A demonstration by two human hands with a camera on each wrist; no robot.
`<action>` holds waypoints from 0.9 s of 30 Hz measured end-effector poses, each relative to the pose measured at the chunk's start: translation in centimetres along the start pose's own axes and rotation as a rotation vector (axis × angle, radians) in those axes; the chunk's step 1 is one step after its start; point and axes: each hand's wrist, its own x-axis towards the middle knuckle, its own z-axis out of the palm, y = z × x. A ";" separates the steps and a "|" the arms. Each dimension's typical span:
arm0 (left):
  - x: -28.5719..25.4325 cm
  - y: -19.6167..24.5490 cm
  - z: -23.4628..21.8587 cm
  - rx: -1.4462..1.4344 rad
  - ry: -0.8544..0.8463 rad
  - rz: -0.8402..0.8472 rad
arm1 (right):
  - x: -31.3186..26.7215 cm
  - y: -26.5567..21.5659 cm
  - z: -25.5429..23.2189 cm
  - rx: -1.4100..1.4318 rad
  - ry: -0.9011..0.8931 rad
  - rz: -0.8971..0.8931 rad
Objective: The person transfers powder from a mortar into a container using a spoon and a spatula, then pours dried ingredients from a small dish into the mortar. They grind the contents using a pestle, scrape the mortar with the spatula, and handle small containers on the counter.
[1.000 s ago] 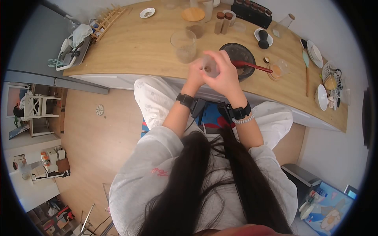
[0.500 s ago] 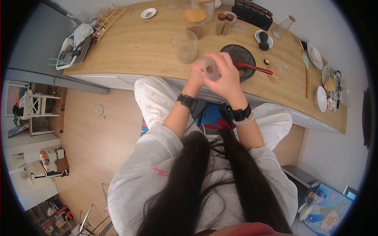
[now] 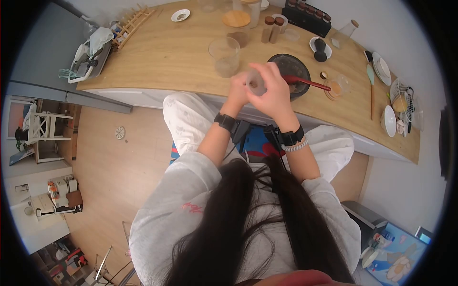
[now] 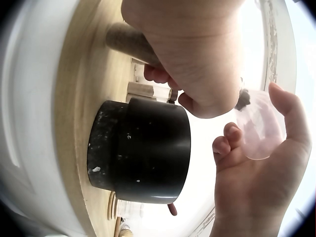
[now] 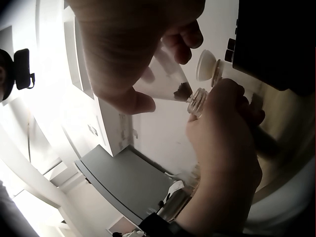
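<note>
My right hand (image 3: 275, 90) holds a translucent funnel (image 3: 257, 82) by its sides, its wide mouth facing up toward my head. A dark brown clump (image 5: 182, 92) sits in the narrow end of the funnel, seen in the right wrist view. Just under that tip is the threaded glass neck (image 5: 198, 102) of a small bottle. My left hand (image 3: 238, 91) grips this bottle, its fingers wrapped round the body. In the left wrist view the bottle's lower end (image 4: 129, 43), filled with brown powder, sticks out past the hand. Both hands are above the counter's front edge.
Right behind the hands stands a black bowl (image 3: 292, 61) with a red-handled utensil (image 3: 310, 83) across it. A clear beaker (image 3: 224, 59) is left of it. Farther back are two brown-capped bottles (image 3: 271, 31), a wooden-lidded jar (image 3: 237, 20) and a black rack (image 3: 307, 17).
The funnel has tilted and shifted slightly in my right hand, and the dark clump inside shows at a slightly different place. Both hands stay nearly where they were.
</note>
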 end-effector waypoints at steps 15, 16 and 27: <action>-0.1 0.2 0.1 -0.046 0.015 0.013 | -0.2 -0.4 -0.2 -0.012 -0.009 0.008; -0.2 0.2 0.1 -0.064 0.007 0.003 | -0.2 -0.6 -0.3 -0.034 -0.004 0.006; -0.1 -0.1 0.2 -0.006 0.040 0.041 | -0.2 -0.3 0.3 -0.054 0.002 0.008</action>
